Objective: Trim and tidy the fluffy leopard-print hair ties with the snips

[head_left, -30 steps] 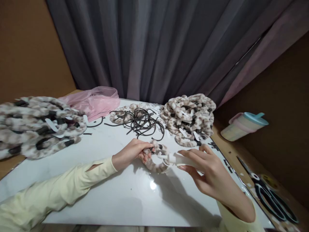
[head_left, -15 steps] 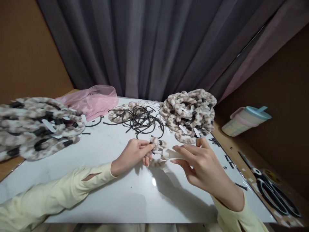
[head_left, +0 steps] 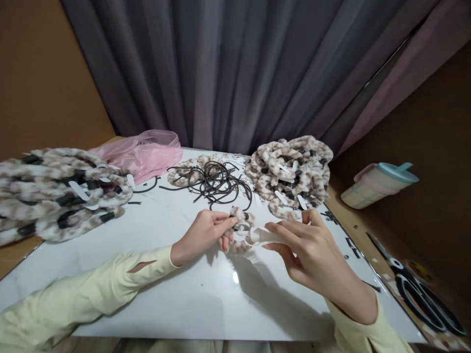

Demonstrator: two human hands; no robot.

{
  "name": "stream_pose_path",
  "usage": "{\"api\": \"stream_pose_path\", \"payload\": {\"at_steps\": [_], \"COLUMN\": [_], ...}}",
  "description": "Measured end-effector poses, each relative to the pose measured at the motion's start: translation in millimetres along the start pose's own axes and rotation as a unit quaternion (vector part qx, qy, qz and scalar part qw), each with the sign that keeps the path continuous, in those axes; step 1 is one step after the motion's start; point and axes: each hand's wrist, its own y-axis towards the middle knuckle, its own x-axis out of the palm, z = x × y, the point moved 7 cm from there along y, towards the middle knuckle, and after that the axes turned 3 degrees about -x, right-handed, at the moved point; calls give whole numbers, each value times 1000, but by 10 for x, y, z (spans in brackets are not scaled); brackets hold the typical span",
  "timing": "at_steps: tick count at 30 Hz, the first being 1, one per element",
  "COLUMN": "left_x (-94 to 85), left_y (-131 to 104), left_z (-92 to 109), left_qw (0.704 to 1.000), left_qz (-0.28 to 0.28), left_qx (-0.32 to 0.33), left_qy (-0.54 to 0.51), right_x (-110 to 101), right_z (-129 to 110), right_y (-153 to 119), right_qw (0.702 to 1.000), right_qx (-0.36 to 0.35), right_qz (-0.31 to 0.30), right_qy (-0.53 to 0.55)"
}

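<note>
Over the middle of the white tabletop, my left hand pinches the left side of a small fluffy ring, white with brown spots and black bands. Closed from the other side, my right hand grips a white strip between thumb and fingers. The strip's far end meets the ring, where a thin white loop shows; I cannot make out how they join. Behind my hands lies a tangle of black cord, partly over another fluffy ring.
Fluffy rings with white tags are heaped at left and right. A pink plastic bag lies at the back left. Along the right edge are a lidded cup, scissors and black cord scraps. A grey curtain hangs behind.
The whole view has shifted slightly, so everything sits a little farther right. Both hands keep their grips, and the strip's end stays at the ring.
</note>
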Motion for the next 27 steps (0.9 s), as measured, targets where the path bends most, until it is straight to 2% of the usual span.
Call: {"api": "stream_pose_path", "payload": {"at_steps": [13,27], "left_x": [2,1], "left_y": [5,5], "left_z": [-5,-7], "left_qw": [1000,1000], "left_qz": [-5,-6], "left_qx": [0,-8], "left_qy": [1,-18], "right_x": [-37,-21], "right_z": [-2,34], "right_y": [4,-35], "right_qw": [1000,1000], "right_qx": [3,12], "right_qz": [19,5], "right_qy": [-15,-20]}}
